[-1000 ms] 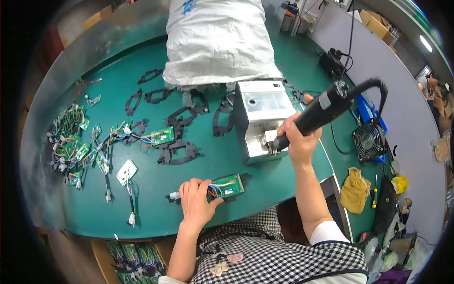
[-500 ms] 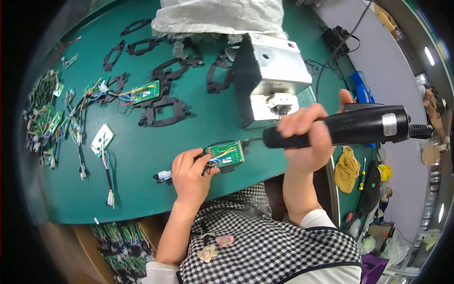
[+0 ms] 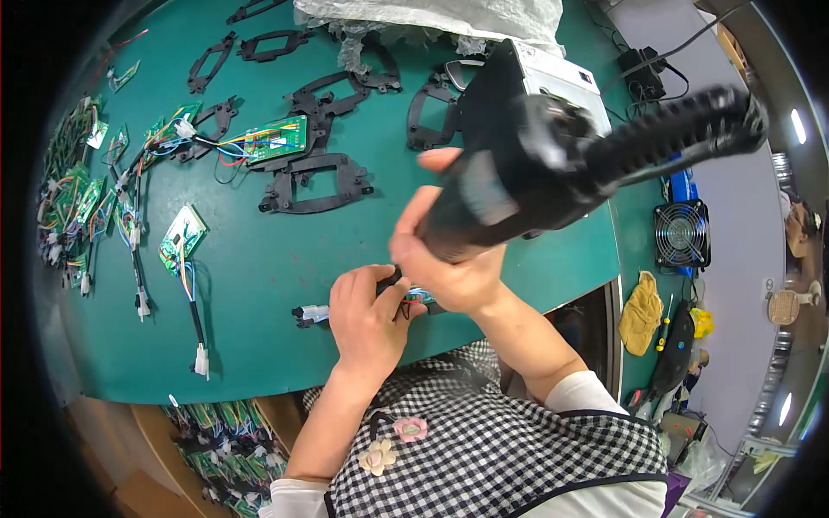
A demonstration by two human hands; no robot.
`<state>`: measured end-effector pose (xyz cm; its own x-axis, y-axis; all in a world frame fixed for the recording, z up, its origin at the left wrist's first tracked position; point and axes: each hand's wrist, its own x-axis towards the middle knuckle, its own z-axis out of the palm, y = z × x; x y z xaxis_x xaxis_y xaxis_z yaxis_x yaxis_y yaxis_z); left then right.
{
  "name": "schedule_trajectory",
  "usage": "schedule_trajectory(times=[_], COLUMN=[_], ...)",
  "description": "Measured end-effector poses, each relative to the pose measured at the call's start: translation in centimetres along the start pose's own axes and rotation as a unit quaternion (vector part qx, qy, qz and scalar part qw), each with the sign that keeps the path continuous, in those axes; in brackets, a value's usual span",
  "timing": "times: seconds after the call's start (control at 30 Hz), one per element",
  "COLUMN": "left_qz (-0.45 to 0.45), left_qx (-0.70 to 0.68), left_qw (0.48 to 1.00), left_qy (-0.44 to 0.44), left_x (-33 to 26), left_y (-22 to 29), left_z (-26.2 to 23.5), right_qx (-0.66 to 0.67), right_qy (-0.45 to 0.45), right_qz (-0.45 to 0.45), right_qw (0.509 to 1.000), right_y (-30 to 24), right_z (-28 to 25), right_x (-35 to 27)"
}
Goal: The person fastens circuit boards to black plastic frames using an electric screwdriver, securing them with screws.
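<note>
My left hand [image 3: 370, 319] pinches a green circuit board [image 3: 420, 296] with coloured wires against the table's near edge. A white connector [image 3: 314, 312] pokes out on the hand's left side. Wrapped around a black electric screwdriver [image 3: 531, 194], my right hand [image 3: 462, 272] holds it tilted over the board. The tool's front end and most of the board are hidden behind the right hand. A ribbed black cable [image 3: 665, 138] leaves the tool's rear, slightly blurred.
Black plastic frames [image 3: 315, 194] lie at the back, one under another wired board [image 3: 281, 140]. Wired boards pile up at the far left [image 3: 69, 203]. A silver-and-black machine [image 3: 566, 78] and a white sack [image 3: 432, 17] stand behind. Right: a fan [image 3: 680, 235], a tan cloth [image 3: 642, 315].
The screwdriver has swung from lying nearly level at the right to tilted up over the board, my right hand moving left with it. My left hand has shifted slightly right.
</note>
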<state>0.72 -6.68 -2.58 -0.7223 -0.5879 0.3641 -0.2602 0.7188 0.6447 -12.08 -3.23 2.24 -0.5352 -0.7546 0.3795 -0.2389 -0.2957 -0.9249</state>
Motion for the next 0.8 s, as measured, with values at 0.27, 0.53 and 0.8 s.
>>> schedule_trajectory(times=[0.27, 0.53, 0.8], left_qz=[0.037, 0.030, 0.047], left_qx=[-0.005, 0.012, -0.018], left_qw=[0.999, 0.998, 0.995], left_qy=[0.010, -0.062, -0.081], left_x=[0.5, 1.3, 2.4], left_y=[-0.1, 1.5, -0.2], left_z=[0.5, -1.1, -0.4], right_qx=[0.063, 0.036, 0.050], right_qy=[-0.072, 0.270, 0.218], right_qz=[0.065, -0.228, -0.115], right_qw=[0.993, 0.935, 0.968], right_y=[-0.7, -6.5, -5.5], right_z=[-0.2, -11.7, -10.8], right_x=[0.1, 1.6, 0.1])
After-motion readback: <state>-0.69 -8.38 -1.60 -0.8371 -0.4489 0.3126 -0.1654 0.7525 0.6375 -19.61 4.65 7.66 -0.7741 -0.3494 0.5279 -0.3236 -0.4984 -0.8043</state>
